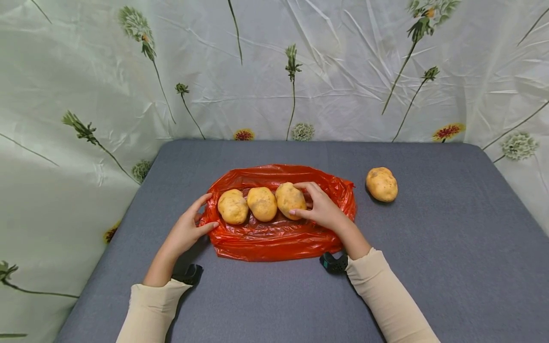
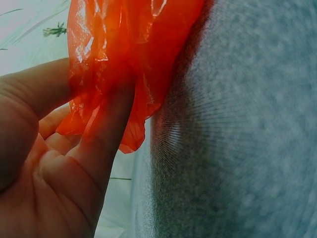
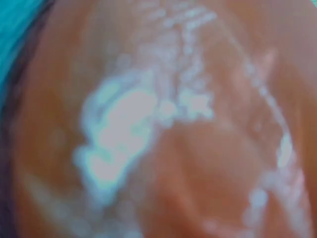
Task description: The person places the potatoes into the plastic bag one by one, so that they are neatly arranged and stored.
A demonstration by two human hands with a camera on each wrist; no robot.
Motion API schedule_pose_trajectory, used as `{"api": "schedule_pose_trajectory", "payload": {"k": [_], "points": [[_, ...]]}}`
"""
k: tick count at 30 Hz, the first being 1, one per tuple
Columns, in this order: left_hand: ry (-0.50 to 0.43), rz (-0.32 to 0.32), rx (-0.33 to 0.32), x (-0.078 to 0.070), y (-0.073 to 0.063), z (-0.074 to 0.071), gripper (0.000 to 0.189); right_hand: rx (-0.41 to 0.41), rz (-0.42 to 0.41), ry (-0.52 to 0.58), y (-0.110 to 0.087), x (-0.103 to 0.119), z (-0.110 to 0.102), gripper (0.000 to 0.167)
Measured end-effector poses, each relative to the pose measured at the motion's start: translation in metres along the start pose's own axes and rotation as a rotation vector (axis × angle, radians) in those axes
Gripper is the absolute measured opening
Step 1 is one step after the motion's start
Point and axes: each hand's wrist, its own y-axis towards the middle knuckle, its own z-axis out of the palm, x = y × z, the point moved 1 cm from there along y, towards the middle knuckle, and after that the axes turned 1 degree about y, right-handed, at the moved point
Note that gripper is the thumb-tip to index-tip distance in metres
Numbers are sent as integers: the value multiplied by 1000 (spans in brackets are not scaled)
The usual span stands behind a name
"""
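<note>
A red plastic bag lies spread on the table with three potatoes in a row in its opening: a left potato, a middle potato and a right potato. My right hand holds the right potato between thumb and fingers, reaching over the bag's right side. At the bag's left end, my left hand holds the thin plastic between thumb and fingers. The left wrist view shows some of those fingers through the red film. Blurred, shiny red plastic fills the right wrist view.
A separate potato lies on the grey cloth-covered table, right of the bag. Behind the table hangs a pale curtain printed with flowers. Black straps with cameras sit at both wrists.
</note>
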Motion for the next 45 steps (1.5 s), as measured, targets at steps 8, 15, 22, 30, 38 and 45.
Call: {"api": "schedule_pose_trajectory", "payload": {"k": [8,15,22,30,38,45], "points": [[17,-40,4,0,0,-1,71,57,9,-7,0,0,2,64],[-7,-82,22,1,2,1,74,44,-16,-60,-1,1,1,65],[7,-62,19,1,0,0,71,14,-98,-47,-2,3,-2,64],[-1,-52,15,-1,1,0,72,-54,-178,-86,-4,8,-8,59],[-20,-55,23,-1,2,0,74,-102,-177,-119,-7,12,-15,55],[2,-46,21,2,2,0,72,-159,-212,-116,-11,12,-21,55]]}}
